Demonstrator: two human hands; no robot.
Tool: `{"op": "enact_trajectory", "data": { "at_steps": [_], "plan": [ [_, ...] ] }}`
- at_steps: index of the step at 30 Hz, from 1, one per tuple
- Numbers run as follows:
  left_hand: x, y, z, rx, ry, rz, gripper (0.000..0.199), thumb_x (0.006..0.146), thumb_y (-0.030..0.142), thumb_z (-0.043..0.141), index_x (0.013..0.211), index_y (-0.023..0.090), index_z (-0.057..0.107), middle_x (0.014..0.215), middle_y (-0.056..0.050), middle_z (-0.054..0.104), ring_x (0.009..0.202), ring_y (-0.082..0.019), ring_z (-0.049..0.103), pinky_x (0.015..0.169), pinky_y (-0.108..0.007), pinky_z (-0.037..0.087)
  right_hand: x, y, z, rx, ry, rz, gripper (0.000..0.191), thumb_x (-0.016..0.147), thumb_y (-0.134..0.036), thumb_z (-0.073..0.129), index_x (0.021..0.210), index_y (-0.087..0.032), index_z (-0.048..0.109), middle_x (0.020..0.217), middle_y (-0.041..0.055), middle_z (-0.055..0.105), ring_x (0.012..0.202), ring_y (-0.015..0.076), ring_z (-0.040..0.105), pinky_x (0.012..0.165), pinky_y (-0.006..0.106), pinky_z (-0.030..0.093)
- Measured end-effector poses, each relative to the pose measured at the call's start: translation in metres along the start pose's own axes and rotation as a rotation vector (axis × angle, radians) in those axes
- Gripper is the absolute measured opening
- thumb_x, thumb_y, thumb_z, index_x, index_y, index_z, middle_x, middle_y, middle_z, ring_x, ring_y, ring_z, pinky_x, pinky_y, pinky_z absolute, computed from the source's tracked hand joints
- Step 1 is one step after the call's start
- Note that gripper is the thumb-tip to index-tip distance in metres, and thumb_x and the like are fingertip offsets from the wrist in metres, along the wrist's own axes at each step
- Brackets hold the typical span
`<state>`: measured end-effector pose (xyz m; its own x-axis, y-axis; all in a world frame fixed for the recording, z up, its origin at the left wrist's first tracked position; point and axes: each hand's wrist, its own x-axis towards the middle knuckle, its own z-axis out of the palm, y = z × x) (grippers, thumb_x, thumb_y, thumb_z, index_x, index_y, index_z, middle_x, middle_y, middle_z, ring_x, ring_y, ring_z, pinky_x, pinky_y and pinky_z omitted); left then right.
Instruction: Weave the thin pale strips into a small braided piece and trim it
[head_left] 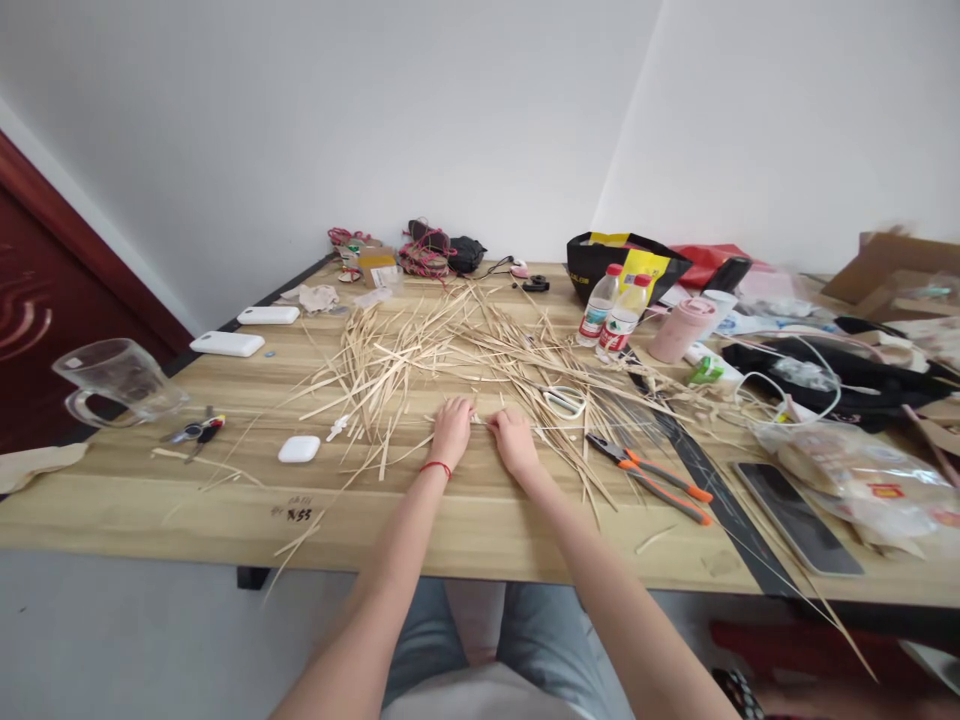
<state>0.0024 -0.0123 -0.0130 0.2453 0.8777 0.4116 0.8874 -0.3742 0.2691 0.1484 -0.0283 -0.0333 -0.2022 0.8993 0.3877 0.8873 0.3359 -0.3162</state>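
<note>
1. Table (217, 530): its near edge runs well apart from both hands; wood shows between.
2. Strips (382, 365) crowd the far side; pliers (656, 478) lie right.
3. Strip (481, 421): between the hands, long axis left-right.
4. Left hand (452, 428), right hand (514, 440): fingers closed, pinching it.

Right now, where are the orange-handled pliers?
In the head view, the pliers lie on the table to the right of your right hand, between the white-handled scissors and the phone.

Free tabletop (187, 515) front-left, strips (369, 362) beyond
</note>
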Motion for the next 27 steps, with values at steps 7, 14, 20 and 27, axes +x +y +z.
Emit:
{"op": "enact_trajectory", "data": {
  "at_steps": [7, 14, 20, 27],
  "plan": [
    [-0.004, 0.004, -0.003, 0.065, 0.006, -0.024, 0.019, 0.091, 0.019, 0.034, 0.087, 0.019, 0.052, 0.091, -0.007, 0.057, 0.088, -0.021, 0.049, 0.076, -0.033, 0.037, -0.005, -0.004, -0.004, -0.132, 0.081, -0.001, 0.015, 0.090, -0.015, 0.042, 0.088, -0.017, 0.057, 0.091, 0.0070, 0.057, 0.088, 0.0206, 0.045, 0.080, 0.031, 0.029],
    [-0.003, 0.003, 0.001, 0.082, -0.004, -0.023, 0.020, 0.091, 0.019, 0.033, 0.087, 0.018, 0.052, 0.091, -0.007, 0.057, 0.088, -0.021, 0.049, 0.076, -0.033, 0.037, -0.004, -0.010, -0.009, -0.276, 0.105, 0.124, 0.013, 0.088, -0.018, 0.043, 0.090, -0.015, 0.056, 0.090, 0.0100, 0.055, 0.089, 0.0236, 0.044, 0.078, 0.034, 0.030],
    [-0.003, 0.002, 0.003, 0.067, -0.001, -0.027, 0.019, 0.091, 0.017, 0.033, 0.085, 0.018, 0.052, 0.089, -0.007, 0.057, 0.086, -0.020, 0.049, 0.075, -0.033, 0.037, -0.004, -0.010, -0.011, -0.322, 0.080, 0.081, 0.014, 0.088, -0.017, 0.042, 0.088, -0.015, 0.056, 0.090, 0.0109, 0.056, 0.088, 0.0244, 0.043, 0.079, 0.036, 0.030],
    [-0.005, 0.003, 0.000, 0.092, 0.007, -0.088, 0.020, 0.092, 0.019, 0.033, 0.084, 0.019, 0.051, 0.091, -0.007, 0.056, 0.087, -0.021, 0.048, 0.076, -0.033, 0.036, 0.000, -0.017, -0.016, -0.385, -0.039, -0.069, 0.016, 0.089, -0.012, 0.038, 0.090, -0.014, 0.054, 0.092, 0.0112, 0.056, 0.085, 0.0229, 0.045, 0.077, 0.034, 0.031]
  ]
}}
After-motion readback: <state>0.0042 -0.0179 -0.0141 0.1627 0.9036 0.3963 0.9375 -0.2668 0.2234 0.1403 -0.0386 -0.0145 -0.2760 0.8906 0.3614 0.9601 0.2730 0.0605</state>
